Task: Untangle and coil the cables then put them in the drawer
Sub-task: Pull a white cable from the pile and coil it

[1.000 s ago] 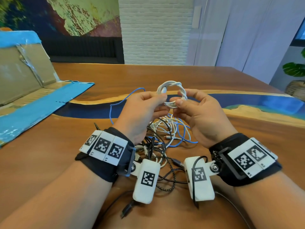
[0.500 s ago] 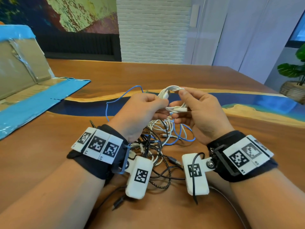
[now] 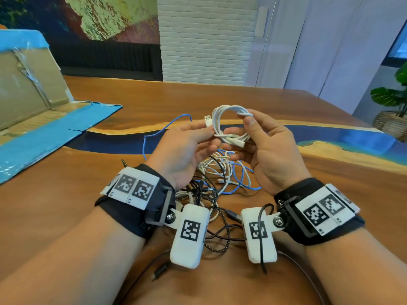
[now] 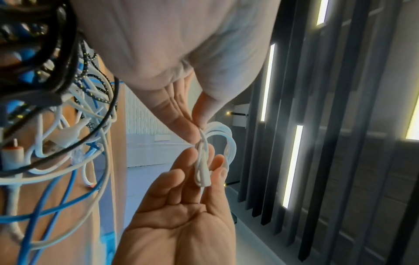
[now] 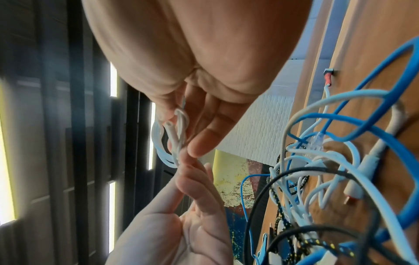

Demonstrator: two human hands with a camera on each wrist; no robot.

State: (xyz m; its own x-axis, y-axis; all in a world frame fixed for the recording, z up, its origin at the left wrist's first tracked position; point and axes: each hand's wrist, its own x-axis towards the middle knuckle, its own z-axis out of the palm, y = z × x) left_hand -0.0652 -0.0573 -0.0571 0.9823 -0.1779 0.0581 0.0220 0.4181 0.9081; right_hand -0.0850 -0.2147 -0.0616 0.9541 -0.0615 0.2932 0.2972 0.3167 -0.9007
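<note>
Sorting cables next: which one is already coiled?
The white cable held up between left hand and right hand; blue cable and black ones lie tangled below.

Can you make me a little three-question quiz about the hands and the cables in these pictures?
1. True or false: the white coil lies flat on the table.
2. Which cable reaches farthest left of the pile? A) blue B) black C) white
3. Fill in: the metal plug pokes up beside the ____ hand.

Key:
1. False. Both the left hand and the right hand hold it up above the table.
2. A, the blue cable.
3. Left.
</note>
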